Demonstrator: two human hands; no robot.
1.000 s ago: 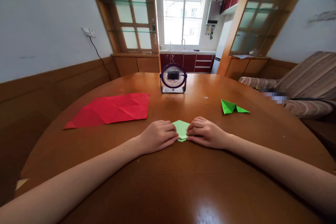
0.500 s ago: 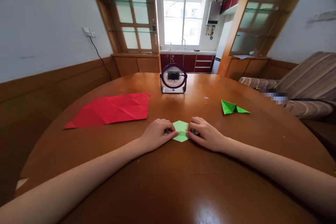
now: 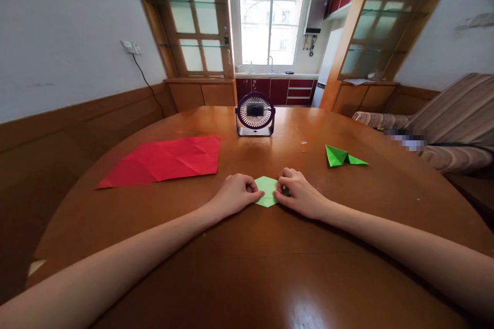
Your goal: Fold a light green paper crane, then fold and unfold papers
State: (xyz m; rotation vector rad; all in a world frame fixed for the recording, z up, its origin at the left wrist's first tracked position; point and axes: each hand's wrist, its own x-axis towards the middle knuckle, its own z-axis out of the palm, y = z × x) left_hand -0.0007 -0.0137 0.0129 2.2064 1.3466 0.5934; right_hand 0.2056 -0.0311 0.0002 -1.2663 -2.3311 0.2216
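Note:
A small light green folded paper [image 3: 266, 190] lies flat on the brown wooden table [image 3: 247, 257], straight ahead of me. My left hand [image 3: 233, 194] pinches its left corner with curled fingers. At the paper's right corner, my right hand [image 3: 297, 193] presses down with its fingertips. Only the middle of the paper shows between the two hands; its side edges are hidden under the fingers.
A creased red paper sheet [image 3: 164, 160] lies flat to the left. A darker green folded paper piece [image 3: 341, 157] sits to the right. A small purple desk fan [image 3: 255, 114] stands at the table's far side. A striped sofa [image 3: 451, 123] is beyond the right edge.
Both hands have curled tighter and shifted slightly away from me, moving from flat pressing to pinching the paper's side corners. The light green paper now shows more of its middle.

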